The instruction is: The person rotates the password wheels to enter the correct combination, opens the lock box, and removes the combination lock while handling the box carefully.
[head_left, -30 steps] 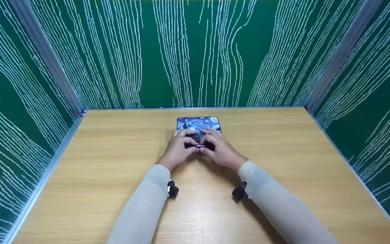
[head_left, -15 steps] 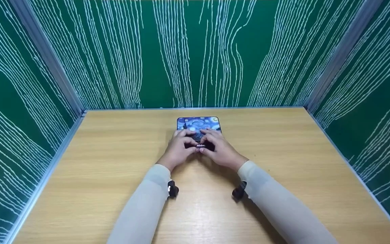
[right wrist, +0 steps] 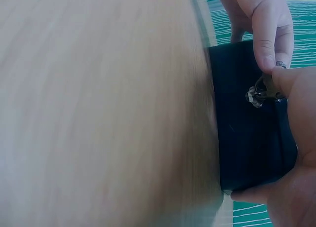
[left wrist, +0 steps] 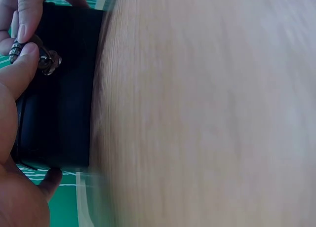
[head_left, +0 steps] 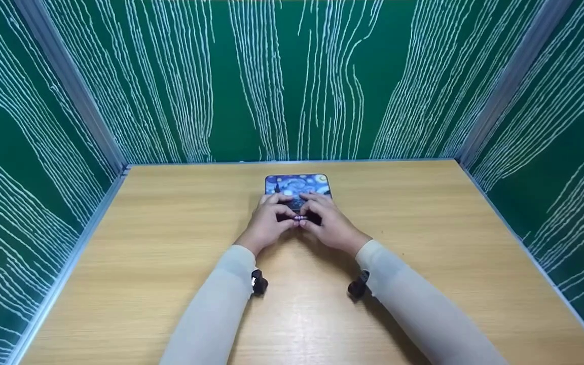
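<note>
A box with a blue swirling night-sky painting on its lid [head_left: 297,185] sits at the back middle of the table. Its dark front wall [left wrist: 61,103] carries a metal hasp [right wrist: 255,96]. From that hasp hangs a small metal combination padlock [left wrist: 16,51] with ridged rings. My left hand [head_left: 266,223] pinches one end of the padlock between thumb and forefinger. On its other end, my right hand [head_left: 335,225] pinches likewise. The other fingers of both hands rest over the lid's near part. Fingertips hide much of the padlock, and its digits are too small to read.
The wooden table [head_left: 170,253] spreads around the box and forearms. Green panels [head_left: 241,101] with white wavy lines stand behind it and at both sides. A dark wrist camera [head_left: 258,284] sits at the left sleeve, another camera [head_left: 358,286] at the right.
</note>
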A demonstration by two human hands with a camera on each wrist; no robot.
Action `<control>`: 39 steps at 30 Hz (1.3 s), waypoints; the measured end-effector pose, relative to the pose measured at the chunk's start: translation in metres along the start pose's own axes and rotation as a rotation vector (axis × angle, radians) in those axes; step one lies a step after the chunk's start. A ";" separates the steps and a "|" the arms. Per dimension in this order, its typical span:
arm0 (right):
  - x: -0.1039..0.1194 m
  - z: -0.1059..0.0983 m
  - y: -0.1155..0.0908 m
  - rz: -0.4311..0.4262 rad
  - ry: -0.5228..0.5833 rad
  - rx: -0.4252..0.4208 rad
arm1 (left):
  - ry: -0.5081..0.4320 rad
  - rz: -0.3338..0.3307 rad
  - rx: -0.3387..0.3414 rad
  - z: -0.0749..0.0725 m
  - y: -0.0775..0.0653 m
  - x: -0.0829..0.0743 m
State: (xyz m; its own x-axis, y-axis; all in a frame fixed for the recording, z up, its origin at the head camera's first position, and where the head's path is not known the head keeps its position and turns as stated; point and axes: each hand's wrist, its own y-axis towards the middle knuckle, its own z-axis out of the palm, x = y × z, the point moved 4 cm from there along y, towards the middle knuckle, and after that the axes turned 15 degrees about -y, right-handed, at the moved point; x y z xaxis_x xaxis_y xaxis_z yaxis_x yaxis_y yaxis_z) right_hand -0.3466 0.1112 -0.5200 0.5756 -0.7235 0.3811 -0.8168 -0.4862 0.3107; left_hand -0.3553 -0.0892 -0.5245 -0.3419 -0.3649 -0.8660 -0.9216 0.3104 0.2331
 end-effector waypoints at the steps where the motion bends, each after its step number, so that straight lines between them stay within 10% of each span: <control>1: 0.000 0.000 0.000 -0.001 -0.001 0.002 | 0.001 -0.003 0.001 0.000 0.000 0.000; 39: -0.001 -0.001 0.000 0.010 0.009 0.018 | 0.002 0.010 -0.004 0.001 0.000 0.000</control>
State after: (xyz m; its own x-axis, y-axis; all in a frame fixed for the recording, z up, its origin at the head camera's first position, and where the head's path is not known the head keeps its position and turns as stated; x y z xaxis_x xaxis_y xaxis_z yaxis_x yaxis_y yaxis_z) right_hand -0.3467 0.1124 -0.5198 0.5674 -0.7242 0.3919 -0.8232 -0.4876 0.2908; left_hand -0.3554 -0.0886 -0.5249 -0.3515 -0.3638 -0.8626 -0.9188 0.3108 0.2433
